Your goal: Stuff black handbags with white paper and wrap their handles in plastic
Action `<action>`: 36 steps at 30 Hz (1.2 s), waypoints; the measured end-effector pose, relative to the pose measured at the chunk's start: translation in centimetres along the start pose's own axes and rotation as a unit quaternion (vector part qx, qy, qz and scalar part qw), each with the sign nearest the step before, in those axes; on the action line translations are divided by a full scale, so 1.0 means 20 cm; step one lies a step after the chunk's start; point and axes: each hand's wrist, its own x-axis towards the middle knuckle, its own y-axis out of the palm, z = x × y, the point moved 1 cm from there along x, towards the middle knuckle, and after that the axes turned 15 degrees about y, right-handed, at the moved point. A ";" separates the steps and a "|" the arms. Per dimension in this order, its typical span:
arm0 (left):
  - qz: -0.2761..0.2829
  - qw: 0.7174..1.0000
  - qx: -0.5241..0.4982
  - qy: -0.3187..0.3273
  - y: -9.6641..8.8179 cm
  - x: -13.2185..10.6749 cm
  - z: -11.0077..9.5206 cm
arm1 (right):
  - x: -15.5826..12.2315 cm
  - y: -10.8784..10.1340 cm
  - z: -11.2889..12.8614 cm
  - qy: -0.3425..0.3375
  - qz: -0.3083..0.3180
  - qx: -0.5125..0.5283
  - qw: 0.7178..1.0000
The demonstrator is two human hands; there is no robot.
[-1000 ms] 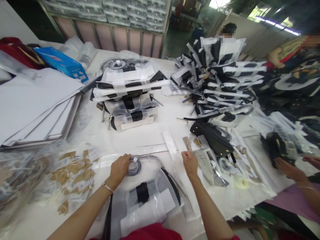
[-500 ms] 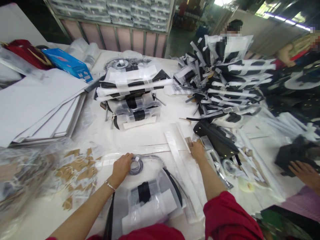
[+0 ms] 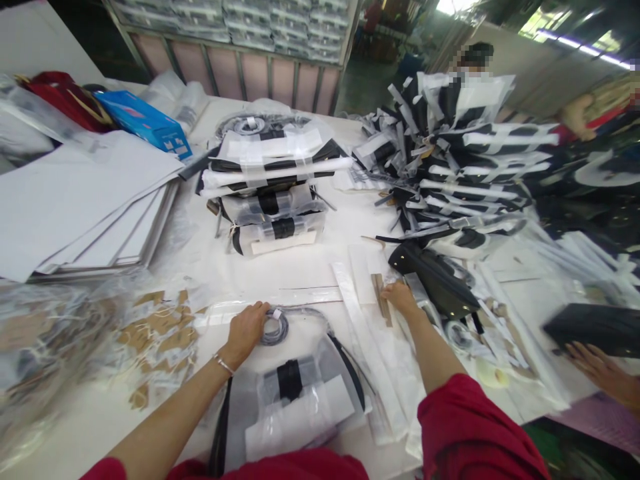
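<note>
Left hand (image 3: 249, 328) is gripping a grey coil (image 3: 278, 329) at lower centre! Right hand (image 3: 399, 296), right of centre, is touching a brown strip (image 3: 383, 305), its grip impossible to tell.

The surface (image 3: 265, 275) is brightly lit, a tube lamp (image 3: 585, 50) glares against dim background at two o'clock, and blur softens the black object (image 3: 600, 329) near three o'clock.
</note>
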 end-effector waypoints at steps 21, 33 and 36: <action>0.014 1.000 -0.020 -0.007 -0.01 0.01 0.00 | -0.20 0.11 -0.09 -0.018 0.022 0.064 0.998; 0.007 1.000 -0.027 0.001 -0.01 0.00 0.00 | -0.19 0.20 -0.07 0.045 0.013 0.080 0.996; 0.002 1.000 -0.020 0.004 0.00 0.00 0.00 | -0.20 0.21 -0.10 0.070 0.033 0.125 0.989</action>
